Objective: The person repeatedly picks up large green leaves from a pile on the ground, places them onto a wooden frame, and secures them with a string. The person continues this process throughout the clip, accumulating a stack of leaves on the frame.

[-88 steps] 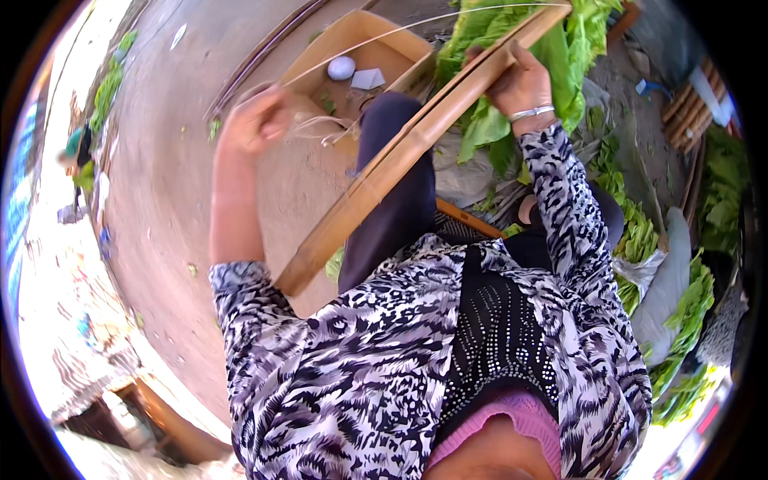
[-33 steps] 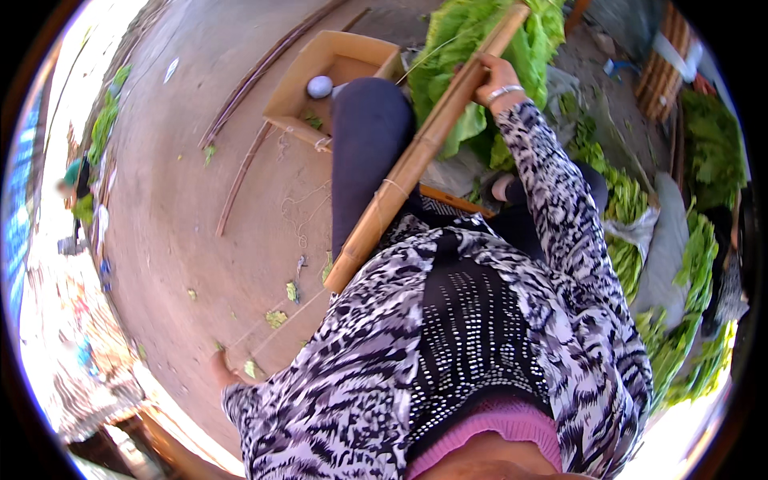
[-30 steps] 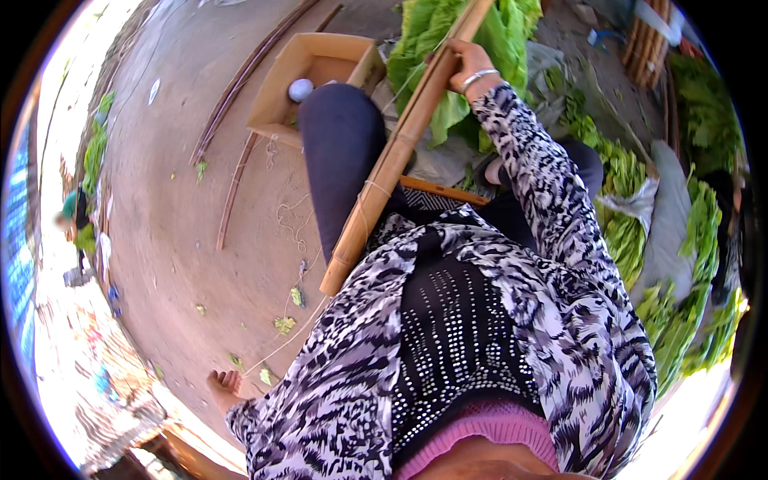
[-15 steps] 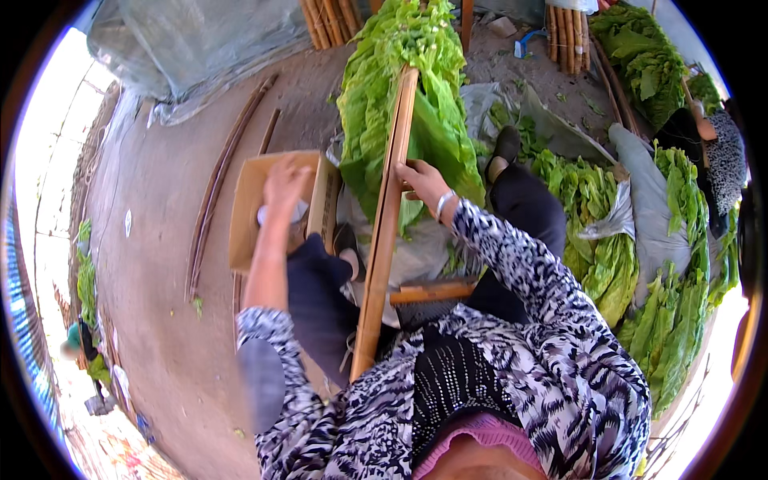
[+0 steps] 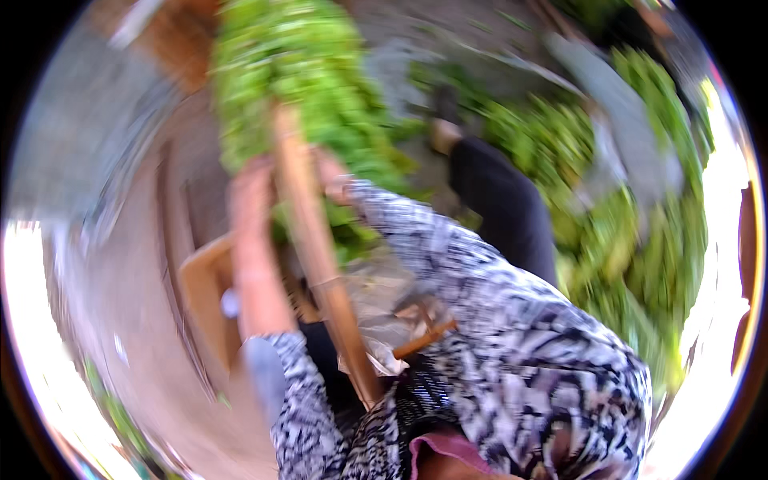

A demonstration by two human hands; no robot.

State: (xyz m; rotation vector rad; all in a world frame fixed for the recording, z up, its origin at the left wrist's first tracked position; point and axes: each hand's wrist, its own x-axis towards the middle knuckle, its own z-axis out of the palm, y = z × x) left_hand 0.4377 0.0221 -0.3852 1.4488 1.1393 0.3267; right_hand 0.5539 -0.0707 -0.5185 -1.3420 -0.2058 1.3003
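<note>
A long split-bamboo pole (image 5: pixel 328 288) slopes from my lap up to a thick bunch of large green leaves (image 5: pixel 296 72). Blur smears this moment. At the pole's left side, against the lower edge of the leaves, is my left hand (image 5: pixel 253 180); its fingers are smeared. Just right of the pole, touching or nearly touching it, is my right hand (image 5: pixel 328 172), with its fingers partly hidden at the leaves. Under my left forearm stands an open cardboard box (image 5: pixel 206 292) with something small and white at it.
Piles of green leaves (image 5: pixel 544 144) lie right of my leg, beside a grey sheet (image 5: pixel 620 104). Thin dark poles (image 5: pixel 166 232) rest on the ground at left. A grey plastic sheet (image 5: pixel 80 144) hangs at far left. Part of another person (image 5: pixel 672 40) shows at upper right.
My left hand has moved from above the cardboard box up to the leaves beside the pole. My right hand stays by the pole, nearer the leaves. The whole view has swung and blurred.
</note>
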